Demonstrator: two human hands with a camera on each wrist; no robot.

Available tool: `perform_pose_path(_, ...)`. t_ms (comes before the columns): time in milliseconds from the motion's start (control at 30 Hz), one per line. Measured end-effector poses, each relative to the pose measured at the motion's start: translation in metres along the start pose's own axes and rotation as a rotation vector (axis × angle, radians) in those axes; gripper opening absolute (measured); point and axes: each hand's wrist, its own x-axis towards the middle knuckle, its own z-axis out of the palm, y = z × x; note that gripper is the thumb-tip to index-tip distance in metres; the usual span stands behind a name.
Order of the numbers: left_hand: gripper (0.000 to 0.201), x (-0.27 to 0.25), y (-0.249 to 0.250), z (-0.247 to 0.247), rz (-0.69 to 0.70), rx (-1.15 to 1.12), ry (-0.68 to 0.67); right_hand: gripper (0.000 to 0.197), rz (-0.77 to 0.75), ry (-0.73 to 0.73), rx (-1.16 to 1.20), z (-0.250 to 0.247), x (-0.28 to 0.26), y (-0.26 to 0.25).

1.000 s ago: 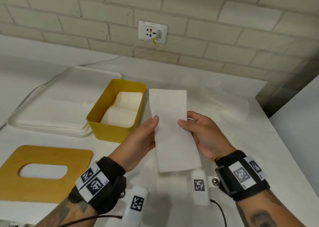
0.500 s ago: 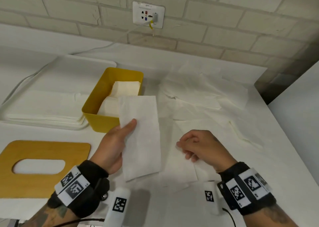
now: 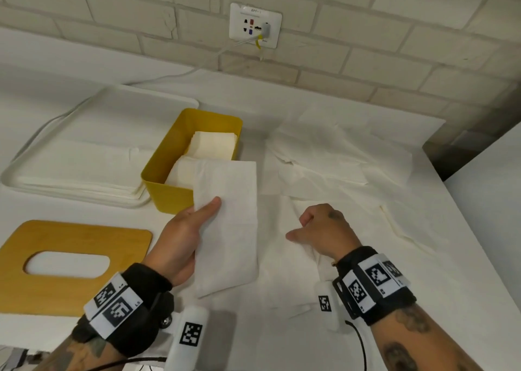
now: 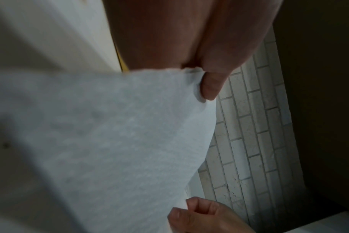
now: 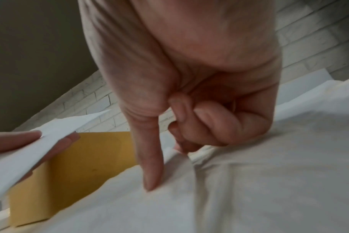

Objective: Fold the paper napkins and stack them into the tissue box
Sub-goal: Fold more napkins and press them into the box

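I have my left hand [image 3: 180, 238] pinching a long, narrow folded white paper napkin [image 3: 228, 229], thumb on top and fingers beneath, so the strip stays flat and does not spring open while I carry it. It hangs clear of the table, its far end overlapping the near right corner of the open yellow plastic tissue box [image 3: 172, 193], which sits at about eleven o'clock from that hand. I judge the hold is set for laying the strip onto the stacks of folded white napkins [image 3: 214, 145] already inside the box.

My right hand [image 3: 324, 229] rests at three o'clock from the napkin, on the loose unfolded white napkins [image 3: 338, 156] spread over the white table [image 3: 465, 258]. The thumb points out straight onto the paper and the fingers are curled in; the right wrist view suggests they are gathering a crease of the next sheet, but I cannot tell whether they truly grip it.

The held napkin looks soft and faintly textured, with clean long edges and a slight sag. The wooden lid with an oval slot [image 3: 70, 260] lies at nine o'clock, off the box so it stays open for stacking
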Motion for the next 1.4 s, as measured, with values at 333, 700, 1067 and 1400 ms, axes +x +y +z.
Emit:
perform_pose_path(333,0.033,0.000,-0.009,0.007,-0.009,0.057,-0.007,0.038,-0.131,0.069,0.720,-0.026,-0.007,0.028)
perform_pose_path(700,0.038,0.020,-0.011,0.056,-0.019,-0.021,-0.160,0.034,-0.636,0.076,1.182,-0.079,-0.062,0.000)
perform_pose_path(1067,0.059,0.015,-0.024,0.082,-0.112,-0.123,-0.318,0.037,-0.406,0.253,0.938,-0.018,-0.042,0.016)
perform_pose_path(1400,0.057,0.010,-0.021,0.078,-0.074,-0.106,-0.302,0.036,-0.416,0.238,0.896,-0.005,-0.036,0.012)
